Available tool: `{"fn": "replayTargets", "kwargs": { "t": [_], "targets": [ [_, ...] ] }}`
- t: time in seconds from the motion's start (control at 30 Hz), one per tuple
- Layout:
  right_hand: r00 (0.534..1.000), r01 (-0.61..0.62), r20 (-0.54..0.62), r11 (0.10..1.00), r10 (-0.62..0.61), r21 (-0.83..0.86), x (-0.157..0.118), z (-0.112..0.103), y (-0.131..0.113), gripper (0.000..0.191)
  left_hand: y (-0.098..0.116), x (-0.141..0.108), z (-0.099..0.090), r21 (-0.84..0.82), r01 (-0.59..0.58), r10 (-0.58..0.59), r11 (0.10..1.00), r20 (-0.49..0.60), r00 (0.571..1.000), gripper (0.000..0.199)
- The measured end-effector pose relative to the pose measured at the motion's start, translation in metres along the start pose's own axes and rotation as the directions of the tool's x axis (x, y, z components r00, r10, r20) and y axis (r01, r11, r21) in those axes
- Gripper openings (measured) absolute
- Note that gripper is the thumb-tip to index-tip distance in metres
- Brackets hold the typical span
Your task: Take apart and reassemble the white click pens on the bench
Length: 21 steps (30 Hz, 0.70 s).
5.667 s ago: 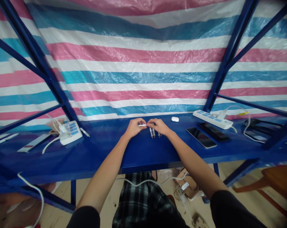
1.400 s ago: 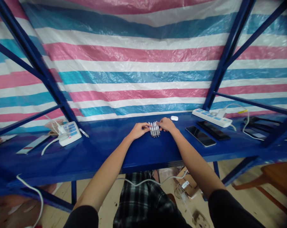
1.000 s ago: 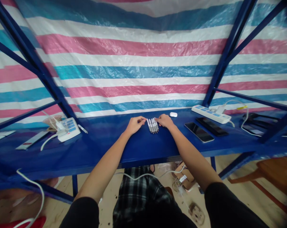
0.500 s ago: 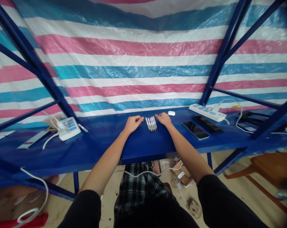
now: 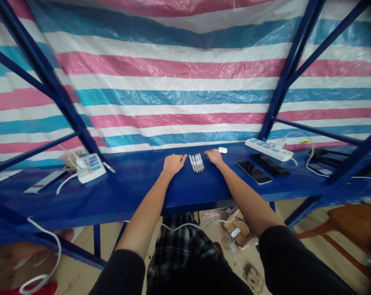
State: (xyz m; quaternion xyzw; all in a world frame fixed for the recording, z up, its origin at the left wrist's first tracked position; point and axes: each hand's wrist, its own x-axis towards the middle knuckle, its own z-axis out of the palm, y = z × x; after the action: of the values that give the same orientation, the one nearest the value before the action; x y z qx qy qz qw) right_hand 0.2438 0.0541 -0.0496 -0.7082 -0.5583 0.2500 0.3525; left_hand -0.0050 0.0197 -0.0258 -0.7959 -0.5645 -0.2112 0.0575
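Several white and grey marker pens [image 5: 197, 164] lie side by side in a row on the blue tabletop [image 5: 136, 172]. Just left of the row, my left hand [image 5: 173, 164] rests on the surface, fingers curled in and thumb pointing at the pens, with nothing seen in it. On the other side, my right hand [image 5: 214, 157] has its fingers folded, one fingertip toward the pens. A narrow gap parts each hand from the row. Right behind my right hand sits a small white rounded case [image 5: 222, 150].
Two phones, one silver-edged [image 5: 253, 171] and one black [image 5: 269, 164], lie to the right. A white power strip [image 5: 269, 150] stands behind them, another power strip [image 5: 92, 168] at left beside a white pen [image 5: 109, 167]. Blue frame posts and a striped sheet [image 5: 173, 96] close off the back.
My left hand has turned over more, its back now upward and its fingers more folded. My right hand has drawn slightly away from the pens. The whole view has tilted a little.
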Motion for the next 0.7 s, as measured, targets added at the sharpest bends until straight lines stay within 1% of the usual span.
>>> {"fn": "replayTargets", "kwargs": {
  "t": [0.1,0.13,0.2,0.27,0.37,0.43,0.47,0.5,0.53,0.6,0.7],
  "targets": [
    [1.000,-0.012,0.013,1.000,0.012,0.010,0.003,0.000,0.000,0.031,0.006,0.005,0.000,0.084,0.127,-0.133,0.988,0.063,0.989,0.059],
    [1.000,-0.012,0.019,1.000,0.012,0.016,0.004,0.000,0.000,0.030,0.006,0.006,0.000,0.090,0.136,-0.142,0.987,0.074,0.987,0.058],
    [1.000,-0.009,0.026,1.000,0.008,0.027,0.004,0.000,-0.001,0.030,0.004,0.007,-0.001,0.074,0.104,-0.109,0.992,0.072,0.991,0.056],
    [1.000,0.002,0.025,0.999,-0.002,0.037,0.003,0.000,-0.002,0.031,0.000,0.006,-0.002,0.010,0.078,-0.078,0.997,0.036,0.996,0.055],
    [0.999,0.025,0.032,0.998,-0.027,0.065,-0.004,-0.004,-0.003,0.035,-0.004,0.003,-0.003,-0.160,0.085,-0.085,0.983,0.007,0.996,0.052],
    [0.994,0.042,0.091,0.988,-0.056,0.146,-0.011,-0.010,-0.005,0.038,-0.002,0.000,-0.004,-0.285,0.049,-0.060,0.957,-0.028,0.998,0.049],
    [0.986,0.042,0.152,0.977,-0.075,0.209,-0.015,-0.013,-0.006,0.039,0.000,0.000,-0.004,-0.337,0.013,-0.034,0.942,-0.057,0.998,0.046],
    [0.969,0.034,0.229,0.968,-0.092,0.248,-0.018,-0.017,-0.006,0.039,0.002,-0.001,-0.003,-0.375,-0.039,0.010,0.926,-0.079,0.997,0.042],
    [0.954,0.038,0.276,0.961,-0.116,0.273,-0.022,-0.021,-0.007,0.038,0.005,-0.001,-0.003,-0.407,-0.097,0.064,0.908,-0.093,0.994,0.037],
    [0.942,0.046,0.310,0.964,-0.128,0.260,-0.027,-0.026,-0.009,0.036,0.009,-0.001,-0.001,-0.450,-0.179,0.141,0.875,-0.117,0.983,0.028],
    [0.938,0.095,0.318,0.986,-0.135,0.141,-0.029,-0.027,-0.012,0.033,0.011,0.000,0.002,-0.474,-0.216,0.181,0.854,-0.118,0.976,0.024]
  ]
}}
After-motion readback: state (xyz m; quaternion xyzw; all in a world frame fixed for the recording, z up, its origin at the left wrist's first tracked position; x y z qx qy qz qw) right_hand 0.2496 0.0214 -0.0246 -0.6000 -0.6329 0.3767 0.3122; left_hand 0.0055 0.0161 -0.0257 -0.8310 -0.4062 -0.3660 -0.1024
